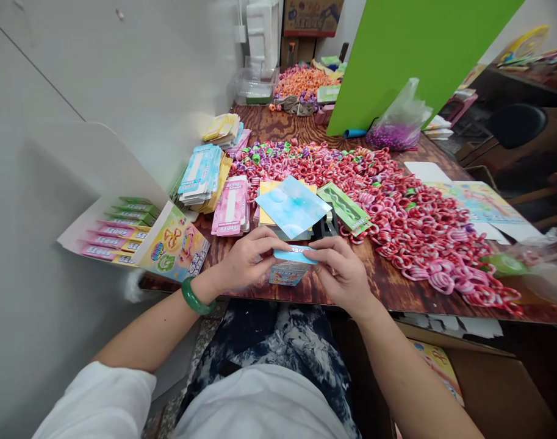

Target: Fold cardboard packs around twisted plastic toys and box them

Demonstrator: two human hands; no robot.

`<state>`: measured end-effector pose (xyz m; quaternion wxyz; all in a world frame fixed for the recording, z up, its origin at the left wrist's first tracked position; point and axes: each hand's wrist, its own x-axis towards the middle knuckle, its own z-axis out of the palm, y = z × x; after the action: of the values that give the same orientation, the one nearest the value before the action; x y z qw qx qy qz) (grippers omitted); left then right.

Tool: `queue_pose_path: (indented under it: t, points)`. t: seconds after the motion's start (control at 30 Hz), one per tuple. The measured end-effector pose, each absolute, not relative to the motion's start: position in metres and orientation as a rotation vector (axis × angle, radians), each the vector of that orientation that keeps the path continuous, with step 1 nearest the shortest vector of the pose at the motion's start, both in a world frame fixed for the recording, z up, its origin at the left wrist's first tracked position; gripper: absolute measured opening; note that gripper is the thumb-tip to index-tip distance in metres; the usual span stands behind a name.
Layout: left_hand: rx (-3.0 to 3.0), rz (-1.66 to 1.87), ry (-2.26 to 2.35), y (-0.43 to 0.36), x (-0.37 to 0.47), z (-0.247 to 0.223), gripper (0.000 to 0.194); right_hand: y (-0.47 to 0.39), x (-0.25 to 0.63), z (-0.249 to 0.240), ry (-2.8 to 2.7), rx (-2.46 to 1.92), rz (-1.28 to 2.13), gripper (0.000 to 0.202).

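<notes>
Between my two hands is a small blue printed box (288,273), held upright over the front edge of the wooden table. My left hand (253,256) pinches its top left side, fingers closed. At the opposite top corner, the fingers of my right hand (342,268) are closed on the same box. Just beyond lies a blue card (294,207), set askew on a yellow card (266,210). A pink stack of packaging (231,206) sits left of these, and a green package (344,206) lies to their right. The box's inside is hidden.
A large heap of red and pink rings (424,225) spreads across the table (278,125). An open display box (172,241) with several packs stands at left, beside blue card stacks (200,174). A green panel (410,55) rises behind, near a plastic bag (399,122).
</notes>
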<state>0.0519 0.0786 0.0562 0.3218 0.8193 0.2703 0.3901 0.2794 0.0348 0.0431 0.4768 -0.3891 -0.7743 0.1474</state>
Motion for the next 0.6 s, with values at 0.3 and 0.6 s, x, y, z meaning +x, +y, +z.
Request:
queue_pose_path:
  t: [0.3,0.6]
  points:
    - [2.23,0.844,0.727,0.067,0.052,0.085,0.032,0.02,0.276,0.061,-1.925,-0.979,0.47,0.013]
    - [2.141,0.668,0.751,0.06,0.054,0.11,0.022,0.017,0.277,0.081,-1.947,-1.017,0.688,0.009]
